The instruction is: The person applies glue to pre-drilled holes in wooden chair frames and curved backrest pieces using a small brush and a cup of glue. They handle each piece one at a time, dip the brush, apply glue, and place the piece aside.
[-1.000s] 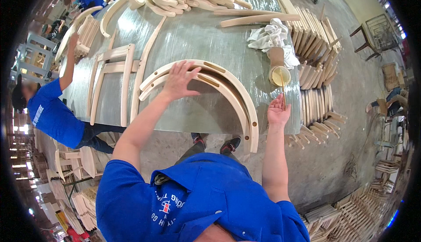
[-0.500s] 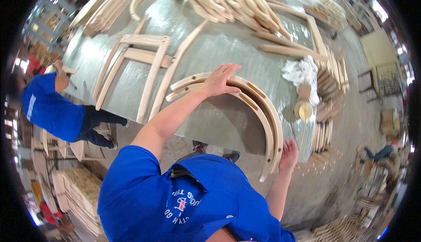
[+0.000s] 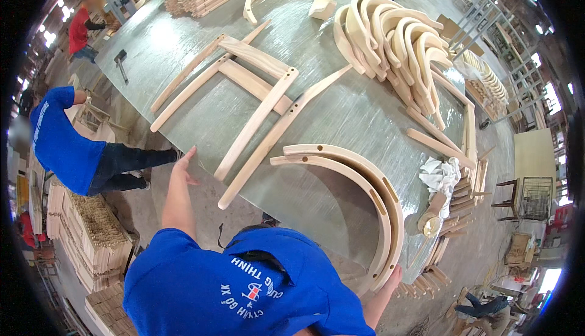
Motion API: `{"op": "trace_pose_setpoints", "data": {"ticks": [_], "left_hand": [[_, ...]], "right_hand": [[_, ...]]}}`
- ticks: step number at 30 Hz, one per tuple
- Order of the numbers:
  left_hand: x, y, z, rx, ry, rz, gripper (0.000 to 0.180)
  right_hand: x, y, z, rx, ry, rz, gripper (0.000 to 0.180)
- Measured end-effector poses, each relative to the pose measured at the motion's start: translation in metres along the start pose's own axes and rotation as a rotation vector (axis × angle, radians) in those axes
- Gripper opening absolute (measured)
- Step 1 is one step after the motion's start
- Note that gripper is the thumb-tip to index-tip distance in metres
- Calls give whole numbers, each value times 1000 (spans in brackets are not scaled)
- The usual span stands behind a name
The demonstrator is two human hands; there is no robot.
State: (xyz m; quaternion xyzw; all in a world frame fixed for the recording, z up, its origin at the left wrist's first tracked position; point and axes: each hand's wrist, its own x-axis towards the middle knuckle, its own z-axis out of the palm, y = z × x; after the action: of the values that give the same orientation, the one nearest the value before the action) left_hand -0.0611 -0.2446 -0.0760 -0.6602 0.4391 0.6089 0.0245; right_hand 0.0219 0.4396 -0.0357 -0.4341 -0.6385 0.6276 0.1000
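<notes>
2 curved wooden rails (image 3: 385, 226) sit near right on the table (image 3: 335, 116); the right hand (image 3: 393, 280) meets their near ends, grip I can't make out; the left hand (image 3: 183, 169) is open, by the table's edge.

From here I see a grey-green tabletop (image 3: 311, 43) streaked with white glare, two curved wooden pieces (image 3: 397, 209) at four o'clock in pale cream dotted with dark holes (image 3: 306, 159), and a pinkish-tan wooden frame (image 3: 255, 106) at eleven. The rag (image 3: 440, 176) at three is white. Near half past six, one shirt (image 3: 183, 275) is bright blue with white lettering (image 3: 226, 299) and a red-and-white badge (image 3: 253, 291); another blue shirt (image 3: 68, 147) shows at nine, a red shirt (image 3: 79, 30) at ten.
</notes>
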Motion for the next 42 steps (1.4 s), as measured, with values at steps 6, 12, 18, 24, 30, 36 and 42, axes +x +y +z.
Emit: {"op": "trace_pose_setpoints", "data": {"ticks": [6, 12, 18, 24, 30, 36, 42], "left_hand": [[40, 8, 9, -573, -254, 119, 45], [47, 10, -8, -652, -126, 243, 44], [-32, 5, 23, 525, 467, 1375, 47], [-124, -54, 81, 1233, 187, 1619, 47], [-116, -32, 144, 1191, 195, 1382, 50], [-125, -26, 166, 1335, 301, 1471, 47], [-117, -28, 165, 1211, 279, 1283, 44]], "right_hand": [[16, -6, -4, -72, -177, 80, 28], [14, -13, -2, 75, -374, 262, 56], [-5, -7, -14, -697, -344, -314, 73], [-37, -24, 24, -785, -248, -516, 86], [-27, -31, 26, -890, -299, -592, 91], [-17, -31, 23, -890, -338, -554, 93], [-24, -42, 28, -905, -362, -535, 94]]}}
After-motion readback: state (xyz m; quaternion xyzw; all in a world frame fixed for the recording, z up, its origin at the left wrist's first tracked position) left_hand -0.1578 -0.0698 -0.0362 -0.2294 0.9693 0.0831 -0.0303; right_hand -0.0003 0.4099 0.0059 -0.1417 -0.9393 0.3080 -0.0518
